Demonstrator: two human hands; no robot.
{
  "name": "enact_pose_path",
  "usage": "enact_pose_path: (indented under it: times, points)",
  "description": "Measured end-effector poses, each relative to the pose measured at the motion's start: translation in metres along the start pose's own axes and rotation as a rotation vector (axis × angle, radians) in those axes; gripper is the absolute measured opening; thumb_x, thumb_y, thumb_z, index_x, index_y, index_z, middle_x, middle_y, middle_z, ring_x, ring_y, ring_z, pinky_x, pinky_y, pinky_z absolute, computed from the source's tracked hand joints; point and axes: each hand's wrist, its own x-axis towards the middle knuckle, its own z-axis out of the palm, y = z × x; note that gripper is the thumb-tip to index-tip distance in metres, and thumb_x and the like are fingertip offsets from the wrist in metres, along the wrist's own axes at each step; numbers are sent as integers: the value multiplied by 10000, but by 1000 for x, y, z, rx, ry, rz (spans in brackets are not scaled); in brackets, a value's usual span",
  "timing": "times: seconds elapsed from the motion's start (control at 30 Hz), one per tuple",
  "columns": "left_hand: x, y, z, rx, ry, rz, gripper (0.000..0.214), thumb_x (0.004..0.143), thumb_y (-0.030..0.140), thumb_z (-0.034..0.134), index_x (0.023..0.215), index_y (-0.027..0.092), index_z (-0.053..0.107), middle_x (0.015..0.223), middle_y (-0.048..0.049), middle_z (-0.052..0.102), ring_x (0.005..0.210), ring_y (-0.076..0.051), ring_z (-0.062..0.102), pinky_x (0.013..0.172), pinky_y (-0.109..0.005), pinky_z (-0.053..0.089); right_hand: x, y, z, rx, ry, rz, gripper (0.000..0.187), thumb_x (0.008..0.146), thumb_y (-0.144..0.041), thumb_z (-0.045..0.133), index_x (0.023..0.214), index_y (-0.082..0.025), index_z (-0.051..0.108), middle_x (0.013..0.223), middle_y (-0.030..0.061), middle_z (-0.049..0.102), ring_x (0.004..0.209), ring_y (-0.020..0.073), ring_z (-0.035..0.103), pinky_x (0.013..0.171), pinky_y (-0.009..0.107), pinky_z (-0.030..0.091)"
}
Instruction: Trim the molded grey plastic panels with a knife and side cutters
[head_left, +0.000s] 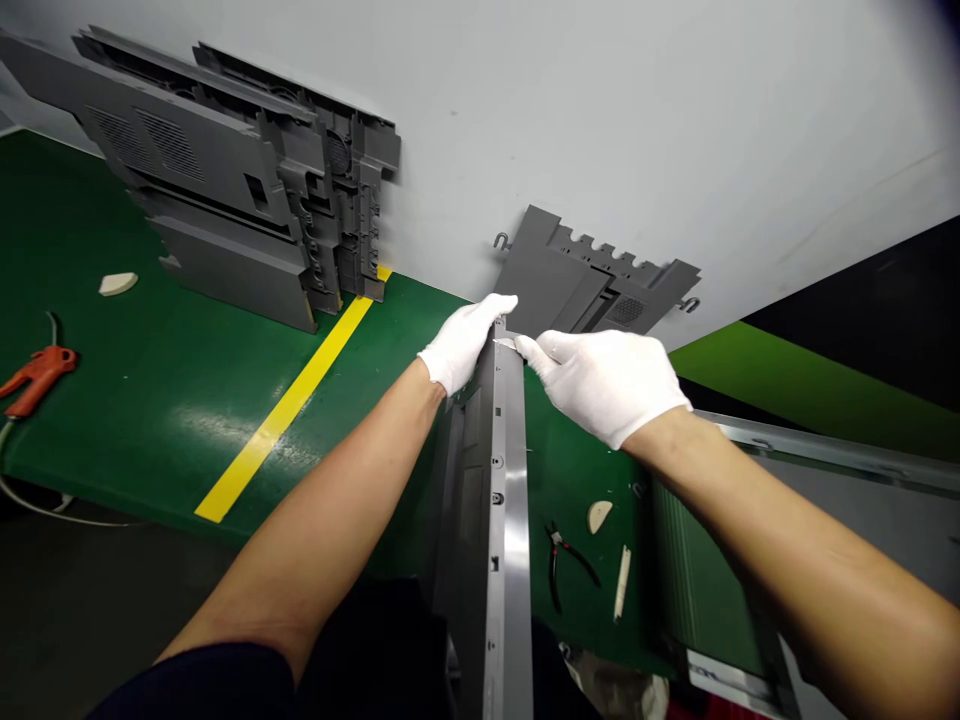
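Note:
A long grey plastic panel (pixel 514 520) stands on edge in front of me, its narrow side with small slots and holes facing up. At its far end my left hand (pixel 469 340), in a white glove, is closed round the panel. My right hand (pixel 611 380), also gloved in white, grips a small knife; only its thin blade (pixel 505 343) shows, against the panel's upper edge near the left hand. The knife's handle is hidden inside the fingers. Behind both hands, another grey panel (pixel 551 270) with a notched top leans against the white wall.
Several grey panels (pixel 217 200) lean at the back left. A yellow tape line (pixel 292 400) crosses the green table (pixel 172 410). An orange air gun (pixel 41 378) lies far left. Right of the panel are cutters (pixel 556 540), a cream half-round piece (pixel 599 516) and a cream strip (pixel 622 582).

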Motion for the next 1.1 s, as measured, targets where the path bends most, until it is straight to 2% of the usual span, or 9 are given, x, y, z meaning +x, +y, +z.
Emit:
enact_pose_path:
  times: [0.5, 0.87, 0.97, 1.1]
  points:
    - [-7, 6, 12, 53, 31, -27, 318, 901, 429, 637, 729, 183, 531, 603, 35, 436, 523, -98, 448, 548, -259, 382, -8, 3, 6, -83, -2, -11, 717, 985, -686, 129, 908, -256, 698, 657, 54, 681, 613, 216, 613, 590, 309, 291]
    - [-1, 2, 15, 26, -15, -28, 321, 873, 456, 668, 738, 185, 564, 596, 12, 458, 549, -140, 484, 598, -323, 410, -14, 11, 13, -11, 65, 1, 704, 978, -702, 177, 788, -241, 674, 605, 54, 646, 605, 213, 591, 574, 313, 245]
    - [0, 1, 14, 36, -11, -31, 316, 871, 461, 668, 751, 182, 578, 632, -4, 489, 601, -162, 518, 638, -343, 426, -21, 8, 14, 29, 87, -24, 694, 991, -677, 187, 757, -229, 662, 581, 51, 624, 572, 195, 558, 567, 311, 218]
    - [3, 0, 9, 34, -3, -13, 335, 883, 476, 655, 749, 178, 581, 660, -15, 510, 665, -182, 547, 676, -357, 439, -40, 2, 13, 112, 123, -122, 682, 1005, -653, 214, 652, -223, 608, 527, 12, 559, 486, 144, 451, 531, 310, 191]
